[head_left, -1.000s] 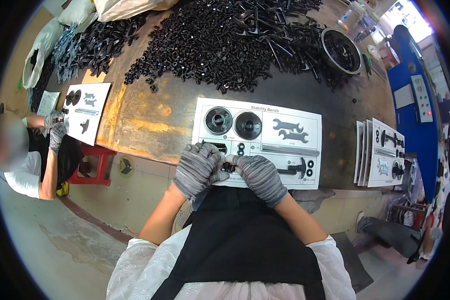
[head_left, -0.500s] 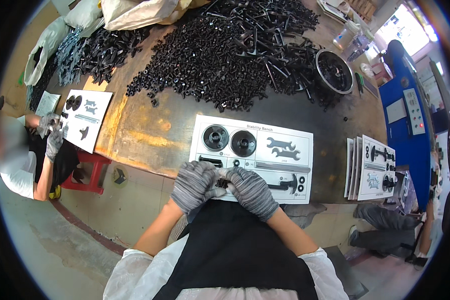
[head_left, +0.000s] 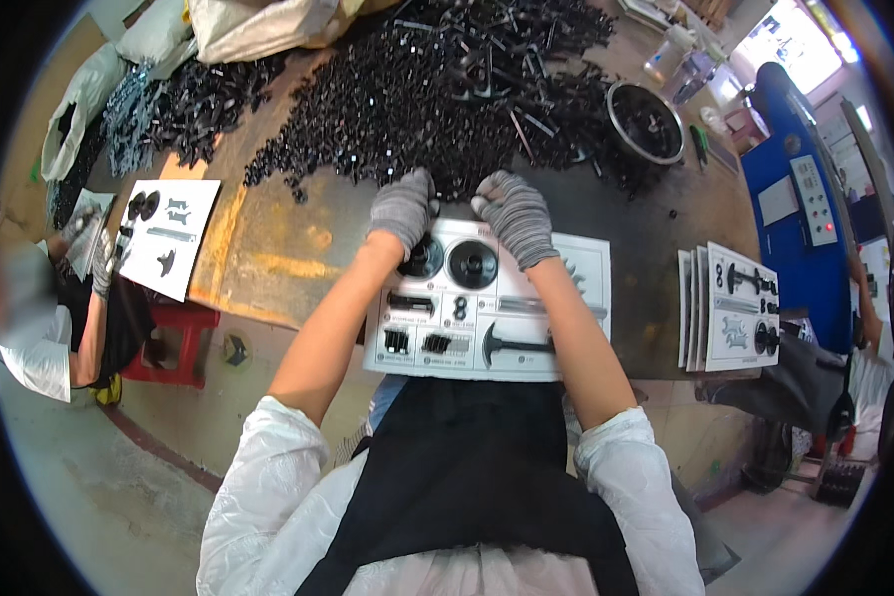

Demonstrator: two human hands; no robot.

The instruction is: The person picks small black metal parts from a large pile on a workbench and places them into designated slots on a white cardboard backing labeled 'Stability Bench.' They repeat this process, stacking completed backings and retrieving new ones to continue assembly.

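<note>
A white parts board (head_left: 591, 348) lies in front of me at the table's near edge, with printed compartments holding black parts. Two round black discs (head_left: 473, 265) show at its far side, and a T-shaped black part (head_left: 520, 343) sits near its front. Small groups of black bolts (head_left: 395, 342) fill the front left compartments. My left hand (head_left: 404, 211), in a grey striped glove, is curled at the board's far edge beside the pile of bolts (head_left: 387, 129). My right hand (head_left: 517, 217), gloved alike, is bent with fingers closed at the same pile. Whatever either hand holds is hidden.
A metal bowl (head_left: 644, 124) stands right of the pile. Several similar boards (head_left: 735, 318) lean together at the table's right edge. Another person (head_left: 89, 298) works over a board (head_left: 179, 233) at the left. A blue machine (head_left: 800, 238) stands at the right, sacks (head_left: 258, 30) at the back.
Both hands have left the board's front compartments and moved forward to its far edge by the pile. The bolts in the front compartments and the T-shaped part are now uncovered.
</note>
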